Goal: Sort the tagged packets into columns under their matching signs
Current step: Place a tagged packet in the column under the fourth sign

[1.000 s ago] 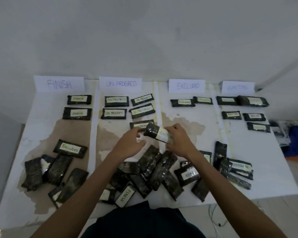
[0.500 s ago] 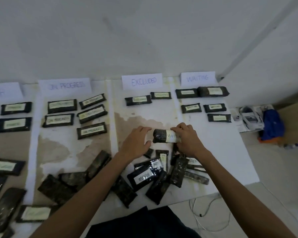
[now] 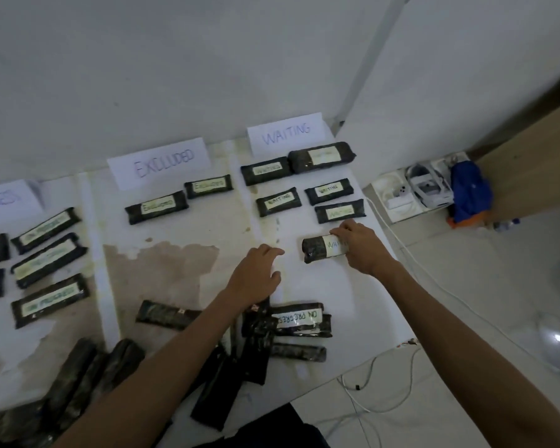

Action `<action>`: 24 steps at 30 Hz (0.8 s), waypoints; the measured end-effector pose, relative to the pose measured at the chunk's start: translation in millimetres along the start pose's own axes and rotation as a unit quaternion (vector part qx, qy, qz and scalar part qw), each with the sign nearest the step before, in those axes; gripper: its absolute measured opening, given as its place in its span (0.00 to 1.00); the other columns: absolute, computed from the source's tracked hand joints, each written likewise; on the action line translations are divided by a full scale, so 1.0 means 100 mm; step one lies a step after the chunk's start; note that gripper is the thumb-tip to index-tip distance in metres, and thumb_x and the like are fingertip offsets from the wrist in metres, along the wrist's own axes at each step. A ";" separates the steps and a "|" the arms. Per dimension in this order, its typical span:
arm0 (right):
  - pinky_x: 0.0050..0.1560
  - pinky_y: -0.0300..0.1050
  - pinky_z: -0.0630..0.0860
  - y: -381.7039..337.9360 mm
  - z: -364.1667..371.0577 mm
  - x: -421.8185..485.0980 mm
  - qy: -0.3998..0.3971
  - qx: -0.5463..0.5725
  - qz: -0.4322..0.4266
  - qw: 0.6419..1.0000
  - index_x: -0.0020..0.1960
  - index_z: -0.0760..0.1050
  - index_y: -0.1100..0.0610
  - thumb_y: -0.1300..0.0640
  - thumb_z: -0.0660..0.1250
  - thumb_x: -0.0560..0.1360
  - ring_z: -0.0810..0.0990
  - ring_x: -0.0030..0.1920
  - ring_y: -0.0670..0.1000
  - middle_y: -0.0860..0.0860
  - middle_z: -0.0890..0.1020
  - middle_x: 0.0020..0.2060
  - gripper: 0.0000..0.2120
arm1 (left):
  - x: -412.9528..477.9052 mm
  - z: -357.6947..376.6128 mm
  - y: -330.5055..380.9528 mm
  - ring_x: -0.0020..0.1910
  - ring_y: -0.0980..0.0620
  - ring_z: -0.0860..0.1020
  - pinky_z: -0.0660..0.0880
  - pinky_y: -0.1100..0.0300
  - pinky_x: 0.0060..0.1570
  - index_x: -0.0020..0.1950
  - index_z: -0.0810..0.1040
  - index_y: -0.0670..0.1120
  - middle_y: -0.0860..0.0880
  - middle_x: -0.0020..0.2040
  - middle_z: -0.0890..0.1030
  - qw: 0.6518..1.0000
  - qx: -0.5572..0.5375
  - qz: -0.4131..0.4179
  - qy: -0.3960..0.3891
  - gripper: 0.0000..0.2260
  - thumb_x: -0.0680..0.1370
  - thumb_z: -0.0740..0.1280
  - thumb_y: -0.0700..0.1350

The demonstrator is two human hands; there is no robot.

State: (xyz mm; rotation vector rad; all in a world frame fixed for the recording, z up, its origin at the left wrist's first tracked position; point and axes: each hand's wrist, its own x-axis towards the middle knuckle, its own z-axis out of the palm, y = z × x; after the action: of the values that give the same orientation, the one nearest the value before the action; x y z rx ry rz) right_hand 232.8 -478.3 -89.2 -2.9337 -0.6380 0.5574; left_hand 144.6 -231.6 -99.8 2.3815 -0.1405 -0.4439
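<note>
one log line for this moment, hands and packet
right hand on WAITING packet | placing under WAITING sign | left hand empty, open

Home room; tiled floor (image 3: 466, 399); cables (image 3: 369, 383)

Bare white paper-covered surface (image 3: 285, 231) lies open between the two hands. Ahead, a row of black label-tagged packets (image 3: 340, 211) blocks the way; a heap of black packets (image 3: 285, 324) crowds the near edge.
</note>
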 end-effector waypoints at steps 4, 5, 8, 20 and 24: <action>0.47 0.57 0.77 0.34 0.05 0.05 0.005 0.004 0.013 1.000 0.59 0.76 0.59 0.68 0.73 0.62 0.78 0.47 0.61 0.60 0.77 0.51 0.26 | 0.28 0.18 0.14 0.62 0.45 0.68 0.69 0.51 0.60 0.68 0.68 0.46 0.46 0.66 0.70 1.000 0.016 0.010 -0.017 0.20 0.75 0.62 0.41; 0.48 0.57 0.77 0.39 0.05 0.07 0.007 0.004 0.014 1.000 0.59 0.76 0.59 0.68 0.73 0.62 0.78 0.48 0.61 0.60 0.77 0.51 0.26 | 0.34 0.21 0.16 0.62 0.45 0.68 0.70 0.51 0.60 0.67 0.68 0.45 0.46 0.65 0.70 1.000 0.017 0.013 -0.017 0.20 0.75 0.62 0.41; 0.53 0.56 0.74 0.52 0.07 0.08 0.014 -0.001 0.012 1.000 0.60 0.76 0.57 0.66 0.73 0.64 0.77 0.50 0.61 0.59 0.77 0.52 0.25 | 0.46 0.30 0.19 0.62 0.45 0.68 0.70 0.51 0.59 0.67 0.69 0.45 0.45 0.65 0.71 0.999 0.017 0.026 -0.025 0.20 0.75 0.62 0.40; 0.67 0.59 0.62 0.59 0.16 0.04 0.056 -0.016 -0.009 0.998 0.67 0.70 0.58 0.68 0.70 0.66 0.71 0.63 0.61 0.61 0.73 0.61 0.29 | 0.53 0.40 0.20 0.65 0.46 0.68 0.61 0.53 0.67 0.67 0.69 0.46 0.47 0.65 0.71 0.999 0.023 0.027 -0.041 0.20 0.76 0.62 0.41; 0.67 0.62 0.63 0.21 0.19 -0.13 0.104 0.008 -0.012 0.994 0.65 0.72 0.59 0.71 0.69 0.65 0.69 0.65 0.63 0.62 0.73 0.62 0.30 | 0.27 0.33 0.17 0.60 0.48 0.69 0.69 0.56 0.58 0.66 0.70 0.46 0.48 0.63 0.72 0.999 0.022 0.031 -0.029 0.18 0.76 0.62 0.42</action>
State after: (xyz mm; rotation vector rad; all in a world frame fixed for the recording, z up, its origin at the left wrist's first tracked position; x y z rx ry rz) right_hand 222.9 -503.0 -106.2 -2.9119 -0.6400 0.2475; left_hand 158.3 -270.8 -119.4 2.4010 -0.2536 -0.4852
